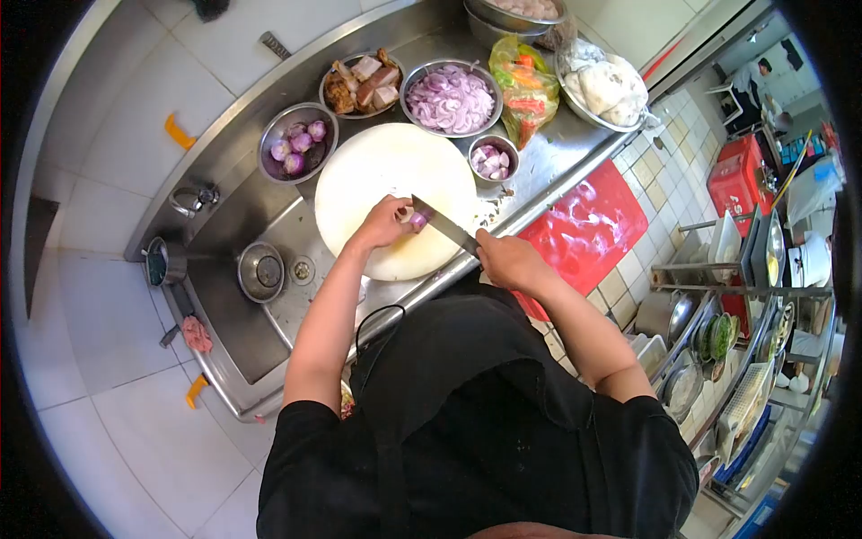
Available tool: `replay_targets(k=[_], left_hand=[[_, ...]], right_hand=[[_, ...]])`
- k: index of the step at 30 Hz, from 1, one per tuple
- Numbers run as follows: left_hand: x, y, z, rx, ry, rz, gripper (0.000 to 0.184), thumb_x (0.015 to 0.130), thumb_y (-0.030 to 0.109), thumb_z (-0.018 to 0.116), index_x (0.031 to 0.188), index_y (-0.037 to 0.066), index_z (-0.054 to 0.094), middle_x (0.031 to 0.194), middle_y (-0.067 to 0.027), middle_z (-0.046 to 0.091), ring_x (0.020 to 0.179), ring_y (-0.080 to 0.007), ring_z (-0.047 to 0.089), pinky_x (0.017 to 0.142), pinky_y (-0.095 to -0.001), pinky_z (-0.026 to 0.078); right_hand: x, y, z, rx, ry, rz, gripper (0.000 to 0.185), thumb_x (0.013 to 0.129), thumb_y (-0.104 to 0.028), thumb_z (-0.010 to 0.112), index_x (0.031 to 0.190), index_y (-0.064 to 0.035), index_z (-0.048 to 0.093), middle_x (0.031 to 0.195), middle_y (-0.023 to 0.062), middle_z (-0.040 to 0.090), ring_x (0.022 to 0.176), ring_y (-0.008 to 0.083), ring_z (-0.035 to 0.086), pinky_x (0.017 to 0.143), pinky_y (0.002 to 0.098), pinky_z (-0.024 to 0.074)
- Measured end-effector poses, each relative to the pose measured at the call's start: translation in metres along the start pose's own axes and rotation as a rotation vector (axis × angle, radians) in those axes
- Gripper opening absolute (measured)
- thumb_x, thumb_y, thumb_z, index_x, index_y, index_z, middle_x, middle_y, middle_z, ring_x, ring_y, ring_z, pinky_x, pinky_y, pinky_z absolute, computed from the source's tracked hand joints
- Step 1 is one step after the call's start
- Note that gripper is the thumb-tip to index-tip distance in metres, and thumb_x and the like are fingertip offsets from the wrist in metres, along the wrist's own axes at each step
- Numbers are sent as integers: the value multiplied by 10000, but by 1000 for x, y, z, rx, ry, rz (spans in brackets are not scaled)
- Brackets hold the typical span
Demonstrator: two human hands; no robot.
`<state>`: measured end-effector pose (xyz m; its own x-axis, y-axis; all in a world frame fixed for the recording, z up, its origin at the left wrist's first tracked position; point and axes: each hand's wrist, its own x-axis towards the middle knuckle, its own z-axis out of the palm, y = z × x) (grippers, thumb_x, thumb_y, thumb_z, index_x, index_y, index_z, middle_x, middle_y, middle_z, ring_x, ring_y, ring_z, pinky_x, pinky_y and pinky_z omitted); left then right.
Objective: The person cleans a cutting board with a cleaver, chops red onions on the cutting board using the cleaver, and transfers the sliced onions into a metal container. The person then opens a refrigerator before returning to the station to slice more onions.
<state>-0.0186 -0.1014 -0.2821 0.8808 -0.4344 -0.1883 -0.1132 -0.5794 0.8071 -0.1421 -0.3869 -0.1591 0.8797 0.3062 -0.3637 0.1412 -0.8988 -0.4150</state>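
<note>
On a round white cutting board point(395, 180), my left hand point(384, 223) is closed on a small purple onion point(417, 221) near the board's right side. My right hand point(512, 260) grips the handle of a knife point(446, 224), its broad blade slanting up and left, close beside the onion. Whether the edge touches the onion I cannot tell. Behind the board are a bowl of whole purple onions point(298, 149), a bowl of sliced onion point(451, 99) and a bowl of browned meat chunks point(364, 83). A small cup of onion pieces point(491, 163) stands at the board's right.
A steel sink point(251, 323) with a metal bowl point(261, 271) lies left. Plastic-bagged vegetables point(523, 90) and a bowl holding a white bag point(607, 90) sit at the back right. A red board or lid point(584, 229) is beyond the counter edge; shelving point(745, 292) stands right.
</note>
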Motion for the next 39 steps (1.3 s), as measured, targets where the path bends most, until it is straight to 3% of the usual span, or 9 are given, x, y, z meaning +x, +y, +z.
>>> replay_targets(k=[6, 11, 15, 25, 31, 33, 35, 37, 39], left_hand=[[-4, 14, -5, -3, -140, -59, 542, 787, 225, 918, 1265, 43, 739, 1022, -119, 701, 941, -262, 677, 897, -388, 559], [-36, 17, 21, -59, 217, -67, 297, 837, 143, 891, 1054, 2, 746, 946, -91, 742, 813, -195, 695, 804, -342, 580], [-52, 32, 30, 49, 357, -52, 254, 906, 176, 833, 1084, 8, 765, 1039, -184, 769, 961, -351, 749, 873, -432, 585], [-49, 26, 29, 58, 369, -11, 242, 918, 211, 825, 1045, 12, 772, 1010, -180, 770, 929, -357, 747, 865, -441, 586], [-41, 21, 4, 7, 253, 98, 363, 910, 113, 782, 1261, 44, 720, 1146, -166, 728, 1035, -355, 717, 948, -422, 578], [-29, 18, -8, 210, 141, 414, 531, 893, 34, 722, 1419, 65, 651, 1195, -168, 694, 1120, -355, 687, 1009, -414, 560], [-13, 11, -6, 230, 82, 440, 545, 877, 1, 683, 1419, 66, 675, 1172, -169, 694, 1143, -355, 672, 1026, -413, 544], [-1, 14, -7, 182, -164, 299, 484, 861, 35, 780, 1340, 48, 718, 1182, -168, 685, 1093, -299, 703, 974, -377, 575], [-4, 29, -9, 167, -153, 222, 447, 849, 60, 816, 1288, 35, 738, 1153, -167, 691, 1049, -296, 715, 947, -380, 584]], right_hand=[[-24, -6, -6, 68, 122, 27, 227, 1075, -214, 518, 1159, -5, 542, 851, 299, 713, 843, 514, 709, 775, 632, 531], [-28, -19, 7, 44, 153, 33, 202, 1079, -196, 500, 1138, -8, 544, 797, 280, 706, 798, 496, 710, 730, 632, 530], [-22, -21, 19, 3, 148, -47, 183, 1057, -151, 484, 1152, -9, 550, 800, 260, 718, 788, 474, 723, 710, 611, 545], [1, -23, 21, -116, -15, 14, 216, 1021, -128, 509, 1195, -4, 537, 851, 272, 727, 856, 463, 734, 742, 605, 550], [-33, -25, 2, 121, 101, 110, 253, 1084, -216, 493, 1205, 5, 514, 892, 342, 701, 864, 541, 690, 779, 657, 506], [-35, -17, 9, 142, 115, 147, 252, 1084, -218, 495, 1203, 4, 511, 889, 349, 697, 865, 547, 685, 782, 666, 501], [-32, -11, 19, 165, 139, 186, 250, 1085, -219, 497, 1201, 3, 509, 885, 356, 692, 866, 554, 679, 786, 674, 496], [-28, -13, 27, 162, 145, 224, 242, 1078, -210, 502, 1199, 0, 502, 889, 355, 693, 870, 546, 684, 792, 666, 497], [-27, -22, 28, 188, 149, 208, 236, 1075, -201, 501, 1193, 3, 499, 882, 349, 695, 866, 542, 686, 789, 665, 499]])
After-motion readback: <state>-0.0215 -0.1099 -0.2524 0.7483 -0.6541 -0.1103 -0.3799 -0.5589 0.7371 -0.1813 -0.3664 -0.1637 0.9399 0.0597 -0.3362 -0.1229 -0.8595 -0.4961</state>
